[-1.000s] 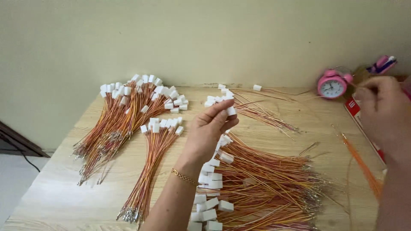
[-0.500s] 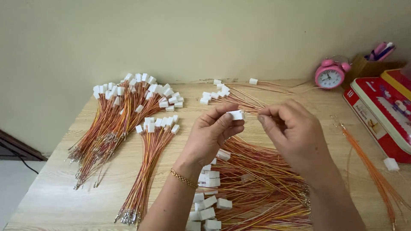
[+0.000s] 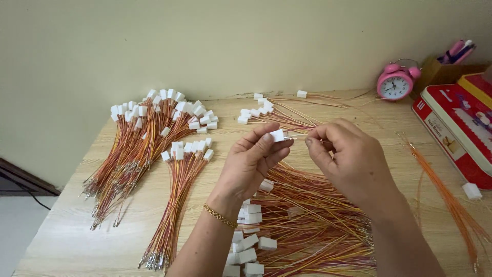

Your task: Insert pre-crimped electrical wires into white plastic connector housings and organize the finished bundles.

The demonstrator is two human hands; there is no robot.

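My left hand (image 3: 252, 163) holds a small white plastic connector (image 3: 277, 135) between thumb and fingers, above the middle of the wooden table (image 3: 77, 231). Close beside it, my right hand (image 3: 344, 156) pinches a thin wire end that points at the connector. Beneath both hands lies a large pile of orange and yellow wire harnesses (image 3: 312, 220) with white connectors (image 3: 246, 246) at their near ends.
Bundles of finished harnesses (image 3: 138, 143) lie at the left, a smaller bundle (image 3: 177, 195) beside them, another bunch (image 3: 266, 113) at the back. Loose orange wires (image 3: 446, 195) and a white connector (image 3: 471, 191) sit right. A pink alarm clock (image 3: 395, 82) and red tin (image 3: 456, 128) stand far right.
My right hand came in from the far right and now sits beside the left hand at the connector. The left hand stayed nearly in place, holding the connector.
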